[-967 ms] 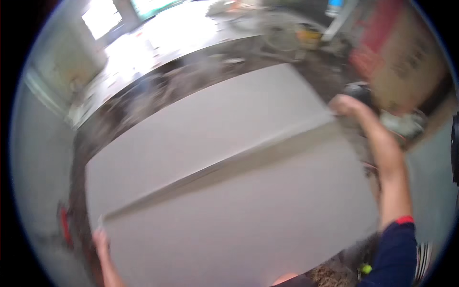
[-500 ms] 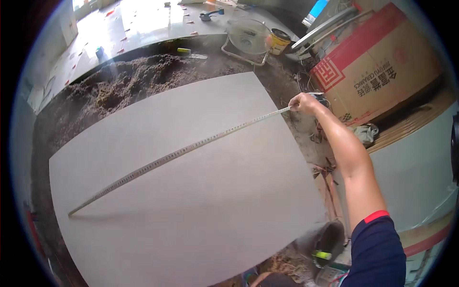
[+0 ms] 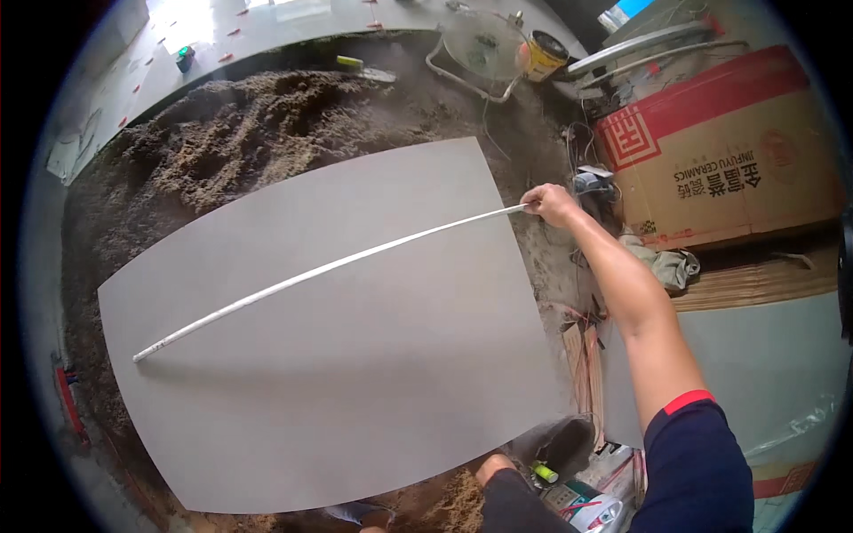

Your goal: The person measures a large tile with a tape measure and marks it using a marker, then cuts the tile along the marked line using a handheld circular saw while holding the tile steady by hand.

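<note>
A large light-grey tile lies on the dark bed of loose sand. A long white measuring tape stretches across it from near the left edge to the right edge, where my right hand pinches its end with the fingers closed. My left hand is out of view. My bent knee shows below the tile's lower edge.
A laid tile floor with red clips borders the sand at the back. At back right are a clear basin, a yellow bucket and metal rails. Cardboard boxes and more tiles stand right; a trowel lies behind.
My left hand has left the view. The tape, raised earlier, now lies lower across the tile, its plain white side showing instead of the markings. My right hand has shifted slightly left.
</note>
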Action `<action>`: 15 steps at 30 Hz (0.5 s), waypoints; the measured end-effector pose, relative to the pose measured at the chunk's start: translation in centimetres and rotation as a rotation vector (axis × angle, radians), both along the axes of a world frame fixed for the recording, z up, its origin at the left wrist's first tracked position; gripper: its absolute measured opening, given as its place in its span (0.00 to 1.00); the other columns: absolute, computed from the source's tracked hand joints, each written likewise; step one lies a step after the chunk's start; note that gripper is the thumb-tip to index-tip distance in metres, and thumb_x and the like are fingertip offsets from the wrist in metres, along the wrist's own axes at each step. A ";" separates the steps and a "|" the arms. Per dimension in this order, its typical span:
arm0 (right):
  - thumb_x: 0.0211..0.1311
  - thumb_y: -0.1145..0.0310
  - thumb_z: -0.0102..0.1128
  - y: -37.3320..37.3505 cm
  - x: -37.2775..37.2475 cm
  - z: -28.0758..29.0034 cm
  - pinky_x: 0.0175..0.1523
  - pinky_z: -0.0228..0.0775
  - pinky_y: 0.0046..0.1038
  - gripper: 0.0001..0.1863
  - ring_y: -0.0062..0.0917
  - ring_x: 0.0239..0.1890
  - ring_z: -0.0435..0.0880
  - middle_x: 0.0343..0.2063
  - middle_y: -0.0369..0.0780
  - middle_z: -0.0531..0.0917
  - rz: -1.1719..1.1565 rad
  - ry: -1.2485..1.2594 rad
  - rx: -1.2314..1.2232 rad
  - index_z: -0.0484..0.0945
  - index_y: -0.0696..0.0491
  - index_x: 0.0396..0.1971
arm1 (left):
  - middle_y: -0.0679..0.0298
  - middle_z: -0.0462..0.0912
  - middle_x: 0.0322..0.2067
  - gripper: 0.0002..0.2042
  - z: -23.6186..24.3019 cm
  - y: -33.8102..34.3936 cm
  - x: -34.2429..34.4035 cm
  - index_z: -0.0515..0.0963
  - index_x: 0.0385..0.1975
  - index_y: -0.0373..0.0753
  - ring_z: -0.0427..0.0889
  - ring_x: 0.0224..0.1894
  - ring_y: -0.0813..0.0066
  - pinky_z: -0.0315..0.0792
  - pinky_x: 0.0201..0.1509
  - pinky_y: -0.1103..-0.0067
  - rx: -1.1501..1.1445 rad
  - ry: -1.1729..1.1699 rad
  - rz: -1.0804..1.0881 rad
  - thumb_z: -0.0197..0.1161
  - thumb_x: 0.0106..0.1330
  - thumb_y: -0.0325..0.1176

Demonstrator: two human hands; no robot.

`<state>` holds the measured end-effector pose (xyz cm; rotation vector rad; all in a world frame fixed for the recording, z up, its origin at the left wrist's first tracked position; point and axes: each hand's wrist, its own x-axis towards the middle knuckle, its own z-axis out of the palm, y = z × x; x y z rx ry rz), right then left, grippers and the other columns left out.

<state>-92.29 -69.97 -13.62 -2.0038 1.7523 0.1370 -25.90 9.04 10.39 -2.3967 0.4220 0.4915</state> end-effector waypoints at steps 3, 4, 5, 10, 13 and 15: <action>0.52 0.68 0.65 -3.0 -3.8 -4.2 0.44 0.73 0.29 0.11 0.30 0.37 0.84 0.32 0.40 0.85 -0.032 -0.120 0.059 0.83 0.50 0.37 | 0.50 0.83 0.27 0.11 -4.7 -1.5 -3.8 0.80 0.31 0.30 0.80 0.30 0.57 0.72 0.34 0.66 -0.092 0.137 0.006 0.58 0.59 0.33; 0.52 0.68 0.65 -3.2 -2.9 -4.8 0.45 0.73 0.30 0.11 0.31 0.38 0.84 0.33 0.41 0.85 0.017 -0.058 0.045 0.83 0.50 0.37 | 0.50 0.83 0.28 0.12 -5.1 -1.9 -4.6 0.80 0.32 0.30 0.80 0.31 0.57 0.72 0.34 0.66 -0.079 0.138 0.033 0.58 0.59 0.33; 0.52 0.68 0.65 -3.6 -2.5 -5.2 0.45 0.73 0.30 0.11 0.31 0.38 0.84 0.33 0.41 0.85 0.009 -0.069 0.057 0.83 0.50 0.37 | 0.50 0.82 0.30 0.12 -5.7 -1.7 -4.8 0.80 0.33 0.29 0.79 0.32 0.59 0.72 0.36 0.67 -0.067 0.167 0.080 0.58 0.60 0.34; 0.51 0.68 0.66 -5.8 -1.6 -6.7 0.45 0.73 0.31 0.12 0.31 0.39 0.84 0.35 0.42 0.85 0.085 -0.030 0.130 0.83 0.50 0.38 | 0.49 0.82 0.36 0.16 -7.9 -2.3 -5.6 0.79 0.37 0.28 0.79 0.38 0.63 0.72 0.41 0.68 -0.080 0.266 0.216 0.57 0.64 0.38; 0.50 0.69 0.67 -6.7 -1.9 -6.8 0.43 0.73 0.30 0.13 0.29 0.36 0.84 0.33 0.42 0.85 0.073 -0.040 0.186 0.83 0.51 0.38 | 0.49 0.82 0.36 0.16 -10.9 -7.6 -4.2 0.79 0.38 0.28 0.79 0.37 0.63 0.72 0.41 0.68 -0.232 0.268 0.125 0.57 0.65 0.38; 0.48 0.70 0.68 -7.8 -3.3 -7.1 0.42 0.73 0.29 0.14 0.28 0.34 0.83 0.31 0.42 0.85 0.104 -0.091 0.266 0.83 0.53 0.38 | 0.49 0.82 0.36 0.16 -13.7 -11.4 -2.9 0.79 0.38 0.28 0.79 0.37 0.63 0.72 0.42 0.68 -0.341 0.304 0.069 0.57 0.65 0.38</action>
